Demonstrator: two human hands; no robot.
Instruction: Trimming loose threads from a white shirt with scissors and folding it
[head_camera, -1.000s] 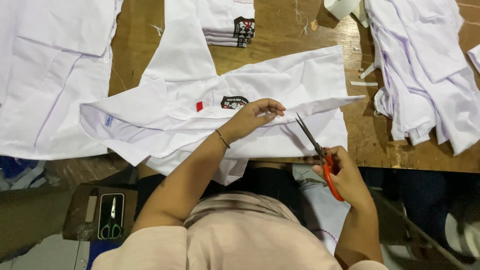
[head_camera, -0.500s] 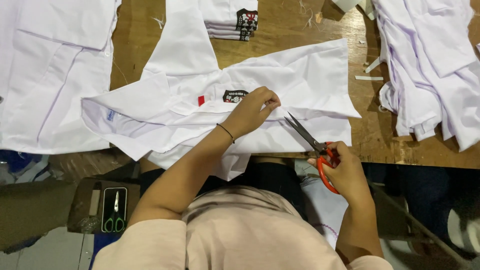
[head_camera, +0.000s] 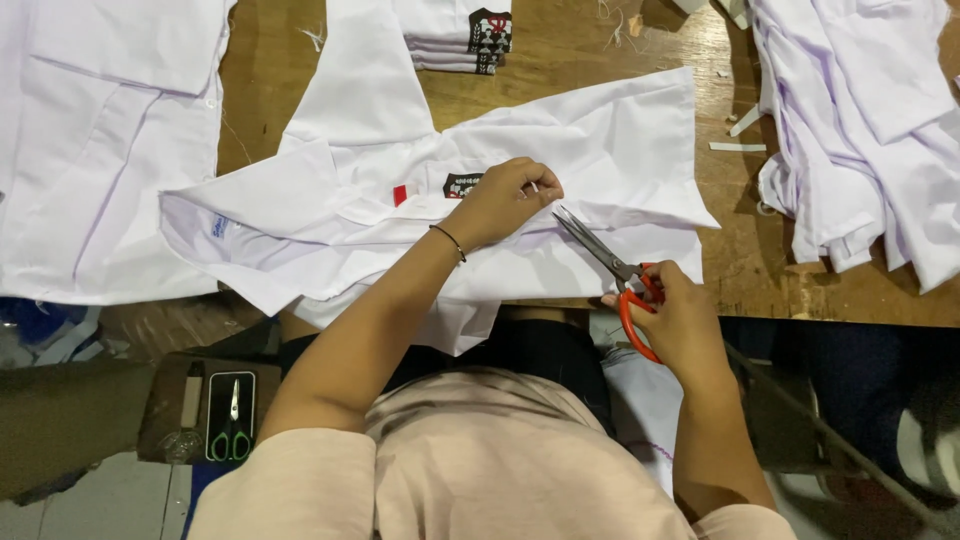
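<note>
A white shirt (head_camera: 560, 150) lies spread on the wooden table (head_camera: 560, 50), with a small red tag and a dark patch near its middle. My left hand (head_camera: 500, 200) pinches the shirt fabric just right of the patch. My right hand (head_camera: 675, 320) grips red-handled scissors (head_camera: 610, 262) at the table's near edge. Their blades are apart and point up-left, with the tips just below my left hand's fingers.
White garments lie at the left (head_camera: 100, 150) and in a heap at the right (head_camera: 860, 130). A folded stack with dark patches (head_camera: 460, 40) sits at the back. Small green-handled scissors (head_camera: 232, 432) rest on a dark box by my left side. White scraps (head_camera: 738, 146) lie on the table.
My right hand has brought the scissors up and left toward my left hand, and the blades have opened. My left hand stays on the shirt.
</note>
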